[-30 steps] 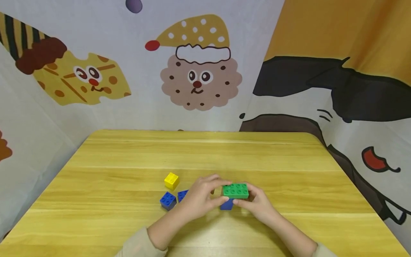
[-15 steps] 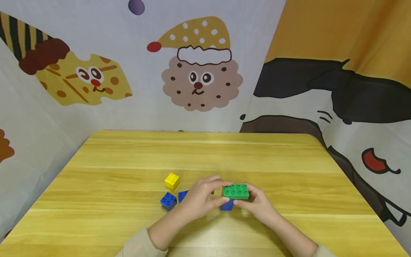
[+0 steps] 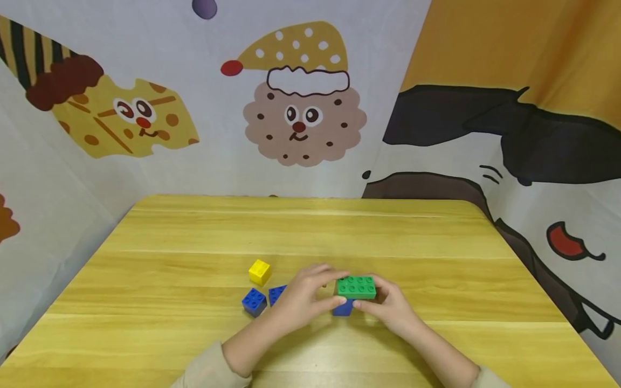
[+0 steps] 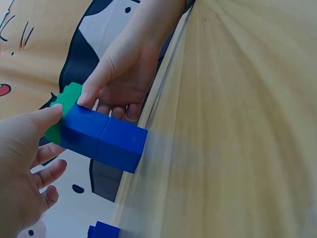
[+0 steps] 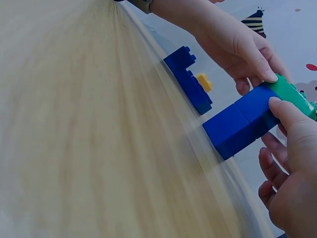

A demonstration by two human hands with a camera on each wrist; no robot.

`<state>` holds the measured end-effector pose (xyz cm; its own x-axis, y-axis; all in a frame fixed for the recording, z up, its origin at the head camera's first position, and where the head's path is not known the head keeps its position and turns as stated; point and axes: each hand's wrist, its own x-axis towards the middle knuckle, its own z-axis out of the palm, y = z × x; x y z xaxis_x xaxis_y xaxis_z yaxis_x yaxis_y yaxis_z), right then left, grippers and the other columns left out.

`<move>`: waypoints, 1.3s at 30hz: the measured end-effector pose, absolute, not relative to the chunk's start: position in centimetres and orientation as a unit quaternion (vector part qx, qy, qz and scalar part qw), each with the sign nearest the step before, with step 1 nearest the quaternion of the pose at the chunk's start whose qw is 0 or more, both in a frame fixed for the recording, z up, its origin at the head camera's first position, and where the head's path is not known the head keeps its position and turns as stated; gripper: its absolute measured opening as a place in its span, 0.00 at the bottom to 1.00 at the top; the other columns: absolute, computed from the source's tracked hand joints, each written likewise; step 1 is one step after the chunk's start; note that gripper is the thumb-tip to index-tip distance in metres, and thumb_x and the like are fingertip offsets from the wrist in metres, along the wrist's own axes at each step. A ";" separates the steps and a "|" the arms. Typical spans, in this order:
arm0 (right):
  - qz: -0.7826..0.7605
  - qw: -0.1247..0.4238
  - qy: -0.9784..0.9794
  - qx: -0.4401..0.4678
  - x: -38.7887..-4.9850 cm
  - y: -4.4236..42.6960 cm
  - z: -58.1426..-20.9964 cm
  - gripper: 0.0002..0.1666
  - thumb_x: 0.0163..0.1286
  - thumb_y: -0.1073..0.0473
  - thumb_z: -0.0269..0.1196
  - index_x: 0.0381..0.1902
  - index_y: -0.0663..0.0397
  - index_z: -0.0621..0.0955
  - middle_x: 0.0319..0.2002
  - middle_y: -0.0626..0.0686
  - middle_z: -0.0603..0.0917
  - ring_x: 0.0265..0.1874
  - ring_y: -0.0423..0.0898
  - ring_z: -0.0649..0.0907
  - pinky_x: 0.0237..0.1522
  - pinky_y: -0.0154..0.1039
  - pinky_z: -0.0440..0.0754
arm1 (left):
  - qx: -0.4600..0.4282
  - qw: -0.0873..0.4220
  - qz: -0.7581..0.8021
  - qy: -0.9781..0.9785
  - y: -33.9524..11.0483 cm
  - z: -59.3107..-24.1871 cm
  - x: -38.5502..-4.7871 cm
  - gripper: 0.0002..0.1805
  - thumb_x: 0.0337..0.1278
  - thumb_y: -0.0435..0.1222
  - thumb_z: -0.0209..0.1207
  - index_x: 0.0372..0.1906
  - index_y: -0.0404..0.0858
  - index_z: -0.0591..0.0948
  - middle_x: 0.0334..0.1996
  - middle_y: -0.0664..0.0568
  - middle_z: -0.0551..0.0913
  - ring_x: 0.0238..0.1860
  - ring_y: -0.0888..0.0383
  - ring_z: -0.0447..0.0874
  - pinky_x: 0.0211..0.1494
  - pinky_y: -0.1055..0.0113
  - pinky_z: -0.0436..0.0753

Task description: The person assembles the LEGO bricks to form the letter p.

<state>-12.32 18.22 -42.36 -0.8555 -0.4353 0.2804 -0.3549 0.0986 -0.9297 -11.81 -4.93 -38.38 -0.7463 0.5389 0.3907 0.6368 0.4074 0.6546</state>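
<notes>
A cloth backdrop (image 3: 218,118) printed with cartoon figures hangs behind your wood-grain table (image 3: 310,231). Near the table's front, between your hands, stands a stack: the green brick (image 3: 356,288) on top, studs up, over the upper blue brick (image 4: 84,129) and the lower blue brick (image 4: 121,148). The green one is longer and juts out toward your right. Your left hand (image 3: 308,293) pinches the green brick between thumb and forefinger at its left end. Your right hand (image 3: 390,307) grips it from the other end, thumb at the seam with the blue below. To your left lie a yellow brick (image 3: 260,272), a loose blue brick (image 3: 254,302) and, just beside that, another blue piece (image 3: 276,294), partly hidden by your left hand.
</notes>
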 end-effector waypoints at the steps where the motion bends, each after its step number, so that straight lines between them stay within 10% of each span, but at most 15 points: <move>1: -0.615 0.031 0.741 -0.266 -12.3 18.3 -42.3 0.23 0.59 0.70 0.67 0.53 0.68 0.76 0.46 0.52 0.83 0.42 0.46 0.82 0.43 0.40 0.81 | -0.348 0.060 -0.415 -0.839 -5.0 -38.4 -11.7 0.27 0.59 0.46 0.62 0.63 0.47 0.75 0.53 0.61 0.78 0.54 0.62 0.73 0.54 0.65 0.76; 39: -0.636 -0.077 0.719 -0.269 -11.9 19.0 -41.9 0.25 0.53 0.79 0.65 0.50 0.65 0.75 0.29 0.51 0.77 0.27 0.42 0.73 0.30 0.33 0.70 | -0.252 0.106 -0.467 -0.841 -14.1 -38.8 -8.9 0.26 0.48 0.39 0.70 0.55 0.41 0.80 0.53 0.59 0.80 0.47 0.52 0.78 0.57 0.45 0.71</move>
